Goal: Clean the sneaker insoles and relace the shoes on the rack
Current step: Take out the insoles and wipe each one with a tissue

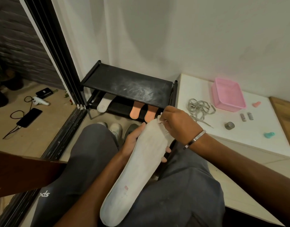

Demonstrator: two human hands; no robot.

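A long white insole lies slanted above my lap. My left hand grips it from underneath near its upper part, fingertips showing at its right edge. My right hand pinches a small white cloth or wipe against the insole's top end. On the lower shelf of the black shoe rack lie another white insole and two orange insoles. Grey shoelaces lie in a heap on the white platform. Sneakers stand on the floor beyond my knees.
A pink basket, small batteries, a metal roll and pink and teal bits sit on the white platform. A wooden board lies at the far right. Left of the sliding-door track are a phone on a cable and other gadgets.
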